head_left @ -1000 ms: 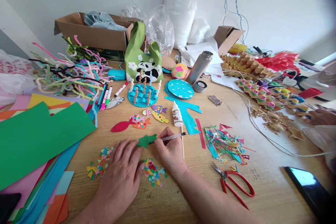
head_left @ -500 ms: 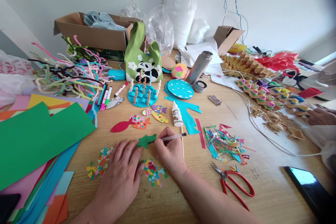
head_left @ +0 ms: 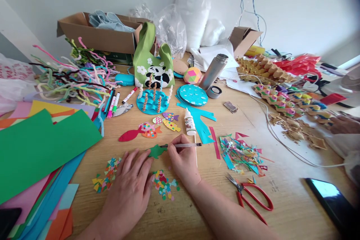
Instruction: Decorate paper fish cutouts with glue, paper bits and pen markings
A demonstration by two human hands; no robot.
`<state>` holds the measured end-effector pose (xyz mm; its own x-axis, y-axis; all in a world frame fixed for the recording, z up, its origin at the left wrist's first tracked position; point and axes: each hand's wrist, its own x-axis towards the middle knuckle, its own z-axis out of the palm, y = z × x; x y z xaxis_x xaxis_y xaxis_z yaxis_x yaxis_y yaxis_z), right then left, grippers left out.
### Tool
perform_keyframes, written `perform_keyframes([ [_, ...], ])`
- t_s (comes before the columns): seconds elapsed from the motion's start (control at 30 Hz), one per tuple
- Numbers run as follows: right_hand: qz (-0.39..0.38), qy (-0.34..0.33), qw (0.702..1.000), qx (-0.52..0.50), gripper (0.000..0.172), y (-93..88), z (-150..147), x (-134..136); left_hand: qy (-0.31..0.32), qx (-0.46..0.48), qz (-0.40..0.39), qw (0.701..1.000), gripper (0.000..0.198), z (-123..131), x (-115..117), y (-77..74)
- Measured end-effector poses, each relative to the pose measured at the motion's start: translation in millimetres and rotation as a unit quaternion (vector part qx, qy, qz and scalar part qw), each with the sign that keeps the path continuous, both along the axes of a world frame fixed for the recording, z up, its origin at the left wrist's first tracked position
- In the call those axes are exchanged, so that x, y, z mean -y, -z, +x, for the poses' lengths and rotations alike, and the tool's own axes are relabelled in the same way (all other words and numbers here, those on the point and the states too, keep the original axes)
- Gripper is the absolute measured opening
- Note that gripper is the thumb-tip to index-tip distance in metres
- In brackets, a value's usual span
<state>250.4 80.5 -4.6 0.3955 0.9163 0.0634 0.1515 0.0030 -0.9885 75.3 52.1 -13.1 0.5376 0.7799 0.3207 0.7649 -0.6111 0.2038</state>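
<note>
A small green paper fish (head_left: pixel 157 152) lies on the wooden table in front of me. My left hand (head_left: pixel 134 178) lies flat beside it, fingers stretched out, with fingertips at the fish's left edge. Pinched in my right hand (head_left: pixel 182 159) is a slim pen (head_left: pixel 187 145), its tip over the upper right edge of the green fish. Behind the fish are a red paper fish (head_left: pixel 129 134) and several patterned ones, such as a yellow fish (head_left: pixel 171 125). Small confetti dots (head_left: pixel 164 185) lie between my hands, and more paper bits (head_left: pixel 106 176) sit left of my left hand.
Coloured paper sheets (head_left: pixel 42 150) cover the left side. A glue bottle (head_left: pixel 190 123) stands behind my right hand. To the right are paper scraps (head_left: pixel 240 153), red-handled pliers (head_left: pixel 249 195) and a phone (head_left: pixel 329 202). Another person's hand (head_left: pixel 344 124) is at the far right.
The pen has tilted flatter, and its tip has moved up from the green fish's middle to its upper edge. My left hand has stayed nearly still.
</note>
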Motion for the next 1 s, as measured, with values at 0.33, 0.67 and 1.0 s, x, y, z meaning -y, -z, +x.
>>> perform_keyframes([
  [0.33, -0.006, -0.019, 1.0, 0.014, 0.014, -2.4, 0.0, -1.4, 0.004, 0.01, -0.004, 1.0, 0.03, 0.6, -0.7, -2.0],
  [0.67, -0.002, -0.031, 0.999, 0.021, 0.014, -1.1, 1.0, -0.9, 0.005, 0.006, -0.006, 1.0, 0.031, -0.3, -0.4, -0.6],
  [1.0, -0.004, -0.033, 0.999, 0.029, 0.013, 1.1, 0.4, -1.3, 0.005, 0.003, 0.004, 1.0, 0.031, 0.2, -0.6, -0.5],
])
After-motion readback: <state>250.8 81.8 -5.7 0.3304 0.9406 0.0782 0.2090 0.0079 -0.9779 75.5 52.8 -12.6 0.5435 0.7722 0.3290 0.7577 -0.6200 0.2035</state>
